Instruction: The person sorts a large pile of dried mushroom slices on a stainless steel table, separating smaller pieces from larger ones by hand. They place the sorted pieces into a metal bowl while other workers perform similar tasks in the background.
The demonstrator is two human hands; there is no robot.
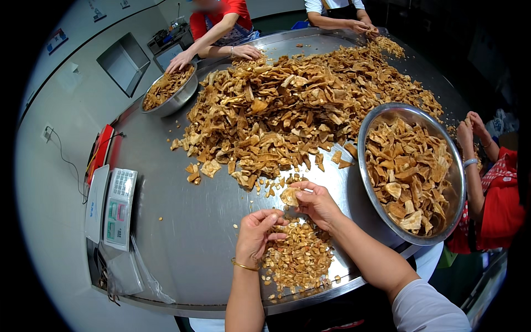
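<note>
My right hand (318, 206) pinches a pale, tan dried slice (289, 196) between thumb and fingers, above the near part of the metal table (193, 243). Close by on its left is my left hand (259, 235), wearing a gold bangle. Its fingers are curled with the thumb pressed toward them, and whatever they hold is too small to make out. Under both hands lies a low heap of small broken bits (298, 260). Beyond them rises a big pile of brown dried slices (265, 110).
A large steel bowl (362, 166) of slices stands at the right. Another steel bowl (177, 102) sits far left, by a person in red (238, 16). Two other people work at the far and right edges. A weighing scale (119, 207) and clear plastic bag (146, 276) lie left.
</note>
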